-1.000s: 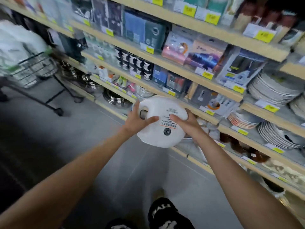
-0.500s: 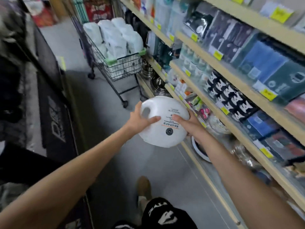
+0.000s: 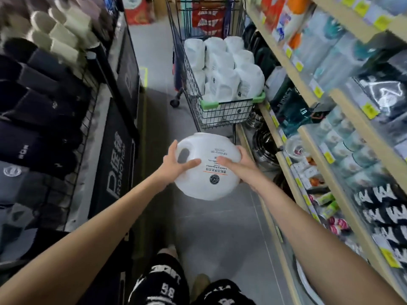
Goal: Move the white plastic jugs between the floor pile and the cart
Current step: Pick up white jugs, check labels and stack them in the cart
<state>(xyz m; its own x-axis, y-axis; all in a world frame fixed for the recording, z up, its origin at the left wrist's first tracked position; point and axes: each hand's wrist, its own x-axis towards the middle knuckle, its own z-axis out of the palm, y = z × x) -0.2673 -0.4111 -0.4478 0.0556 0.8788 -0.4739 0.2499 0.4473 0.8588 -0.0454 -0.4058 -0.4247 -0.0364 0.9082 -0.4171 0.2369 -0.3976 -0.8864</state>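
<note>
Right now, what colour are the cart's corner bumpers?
Light green; bumpers show best in head view.

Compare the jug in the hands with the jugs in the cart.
The held jug is single, gripped between the left hand and right hand; the cart jugs are piled together in the wire cart. The held jug lies tipped, its label and handle hole facing the camera; the cart jugs show mostly plain sides. Both are white plastic.

Jugs (image 3: 222, 69) in cart (image 3: 226, 111), shelves (image 3: 308, 100) right
</note>
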